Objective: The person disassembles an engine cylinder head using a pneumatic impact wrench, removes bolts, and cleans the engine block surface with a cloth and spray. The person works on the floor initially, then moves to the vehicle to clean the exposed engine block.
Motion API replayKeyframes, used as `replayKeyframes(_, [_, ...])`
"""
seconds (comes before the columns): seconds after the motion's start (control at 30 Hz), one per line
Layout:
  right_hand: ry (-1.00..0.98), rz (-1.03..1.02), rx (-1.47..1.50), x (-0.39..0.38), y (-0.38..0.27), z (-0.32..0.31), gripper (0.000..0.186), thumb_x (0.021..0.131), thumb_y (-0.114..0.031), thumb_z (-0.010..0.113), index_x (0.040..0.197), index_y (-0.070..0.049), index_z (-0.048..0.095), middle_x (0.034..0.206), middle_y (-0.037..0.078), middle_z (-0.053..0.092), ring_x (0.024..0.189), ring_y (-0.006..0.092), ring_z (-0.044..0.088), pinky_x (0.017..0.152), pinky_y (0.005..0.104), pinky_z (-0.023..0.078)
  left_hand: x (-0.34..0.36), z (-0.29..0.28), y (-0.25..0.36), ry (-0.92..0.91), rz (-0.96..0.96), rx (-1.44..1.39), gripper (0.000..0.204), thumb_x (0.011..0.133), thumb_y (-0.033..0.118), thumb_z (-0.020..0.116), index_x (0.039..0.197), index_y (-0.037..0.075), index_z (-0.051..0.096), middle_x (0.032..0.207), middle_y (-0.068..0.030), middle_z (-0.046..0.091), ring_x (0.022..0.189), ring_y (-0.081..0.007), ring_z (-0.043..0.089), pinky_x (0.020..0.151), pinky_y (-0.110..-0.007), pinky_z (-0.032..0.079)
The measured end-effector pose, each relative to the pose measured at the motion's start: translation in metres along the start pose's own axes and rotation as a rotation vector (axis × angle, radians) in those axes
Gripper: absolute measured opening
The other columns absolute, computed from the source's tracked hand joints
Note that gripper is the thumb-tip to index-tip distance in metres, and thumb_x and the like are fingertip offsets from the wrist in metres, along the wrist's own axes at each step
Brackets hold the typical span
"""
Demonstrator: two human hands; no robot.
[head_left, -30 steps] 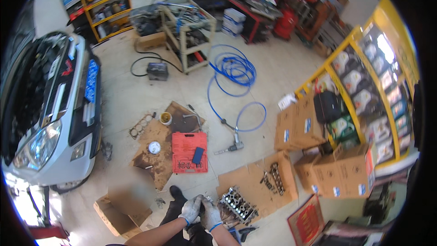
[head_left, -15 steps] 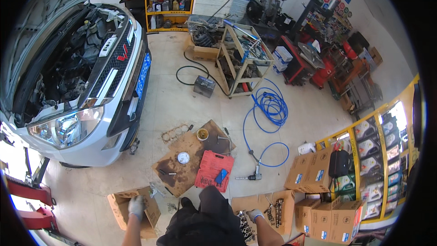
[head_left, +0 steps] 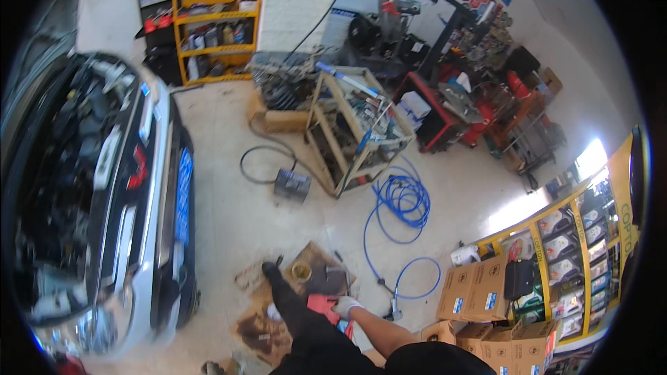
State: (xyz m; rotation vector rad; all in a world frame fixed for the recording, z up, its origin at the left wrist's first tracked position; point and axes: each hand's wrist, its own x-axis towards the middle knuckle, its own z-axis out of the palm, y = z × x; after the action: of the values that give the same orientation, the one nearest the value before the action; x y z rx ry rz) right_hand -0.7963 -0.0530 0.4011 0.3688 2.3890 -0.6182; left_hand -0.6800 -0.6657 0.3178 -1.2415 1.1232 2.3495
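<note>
The gloved right hand (head_left: 347,307) is at the red case (head_left: 322,304), which lies left of the fingers on stained cardboard (head_left: 254,326), its long axis unclear. Finger opening and grip cannot be told; the left hand is out of view.

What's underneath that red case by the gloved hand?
Stained cardboard shows beside the red case and perhaps extends beneath it. What lies directly under cannot be seen: the case covers it, and the leg and right hand block more.
</note>
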Motion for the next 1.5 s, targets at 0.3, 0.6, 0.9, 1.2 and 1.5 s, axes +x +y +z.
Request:
replayKeyframes(0.3, [-0.554, -0.189, 1.133, 0.119, -0.42, -0.169, 0.042, 0.099, -0.036, 0.061, 0.122, -0.002, 0.069, 0.092, 0.005, 0.07, 0.081, 0.0146, 0.066, 0.071, 0.0301, 0.054, 0.008, 0.472, 0.23, 0.299, 0.395, 0.567, 0.042, 0.104, 0.047, 0.052, 0.11, 0.006, 0.057, 0.078, -0.0023, 0.052, 0.067, -0.0125, 0.047, 0.059, -0.031, 0.044])
replayKeyframes(0.6, [-0.137, -0.706, 0.999, 0.194, -0.586, -0.222, 0.06, 0.1, -0.06, 0.051, 0.143, -0.02, 0.06, 0.113, 0.021, 0.072, 0.104, 0.033, 0.069, 0.094, 0.0391, 0.05, 0.183, 0.618, 0.327, -0.155, 1.012, 0.723, 0.043, 0.104, 0.038, 0.053, 0.119, -0.001, 0.059, 0.108, -0.0115, 0.064, 0.09, -0.023, 0.06, 0.083, -0.037, 0.052])
replayKeyframes(0.9, [0.406, -0.218, 0.731, 0.379, -0.521, -0.311, 0.035, 0.093, -0.035, 0.06, 0.107, -0.003, 0.07, 0.094, 0.021, 0.071, 0.089, 0.0389, 0.069, 0.081, 0.0502, 0.053, 0.204, 0.9, 0.309, -1.183, 1.748, 1.359, 0.036, 0.103, 0.028, 0.055, 0.128, 0.001, 0.059, 0.114, -0.0144, 0.065, 0.098, -0.0246, 0.063, 0.087, -0.039, 0.053])
replayKeyframes(1.2, [1.026, 0.653, 1.285, 0.303, -0.254, -0.411, 0.039, 0.09, -0.035, 0.057, 0.087, 0.0, 0.072, 0.086, 0.022, 0.073, 0.085, 0.0384, 0.071, 0.071, 0.0516, 0.054, 0.13, 0.999, 0.236, -1.069, 3.832, 0.675, 0.038, 0.104, 0.023, 0.055, 0.136, 0.003, 0.059, 0.124, -0.0157, 0.064, 0.11, -0.0257, 0.063, 0.096, -0.041, 0.05])
replayKeyframes(1.5, [1.42, 1.27, 1.256, 0.185, -0.094, -0.399, 0.042, 0.094, -0.041, 0.056, 0.09, -0.002, 0.072, 0.089, 0.022, 0.072, 0.084, 0.0427, 0.069, 0.074, 0.0538, 0.052, 0.144, 1.004, 0.032, 2.89, 2.396, -1.967, 0.046, 0.107, 0.039, 0.048, 0.137, 0.004, 0.056, 0.134, -0.0122, 0.06, 0.123, -0.0242, 0.057, 0.109, -0.041, 0.043])
